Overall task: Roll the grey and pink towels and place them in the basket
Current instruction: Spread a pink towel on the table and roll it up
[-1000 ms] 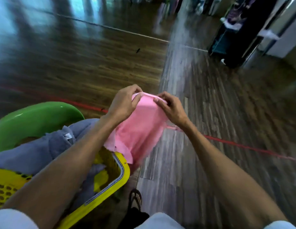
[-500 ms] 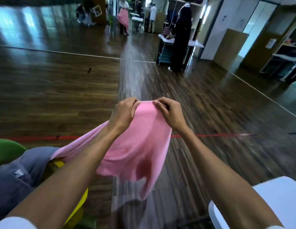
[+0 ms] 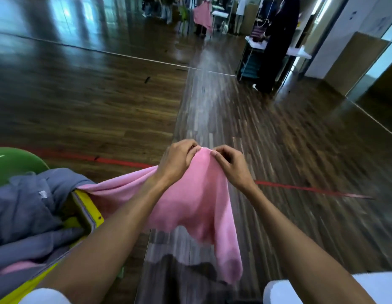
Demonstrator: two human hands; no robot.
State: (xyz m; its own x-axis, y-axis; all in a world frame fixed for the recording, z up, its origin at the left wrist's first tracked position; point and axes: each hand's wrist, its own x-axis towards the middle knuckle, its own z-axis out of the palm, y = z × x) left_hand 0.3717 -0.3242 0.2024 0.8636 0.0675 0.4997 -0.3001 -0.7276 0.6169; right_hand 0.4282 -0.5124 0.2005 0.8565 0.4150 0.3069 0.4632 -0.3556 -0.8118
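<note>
Both hands, left [image 3: 177,160] and right [image 3: 231,164], pinch the pink towel [image 3: 190,205] unrolled, right of the basket [image 3: 87,212]; grey towel [image 3: 26,207] lies unrolled in the basket. Rolling remains.

A dark, glossy wooden floor [image 3: 92,102] fills most of the view, catching pale bluish light at the far left, with a lighter strip of planks [image 3: 214,110] running away down the middle. A red line [image 3: 309,189] and a thin white line [image 3: 133,58] cross the boards. At the far right stand white walls [image 3: 335,34], a tan panel [image 3: 357,62] and a cluttered table [image 3: 298,51].
</note>
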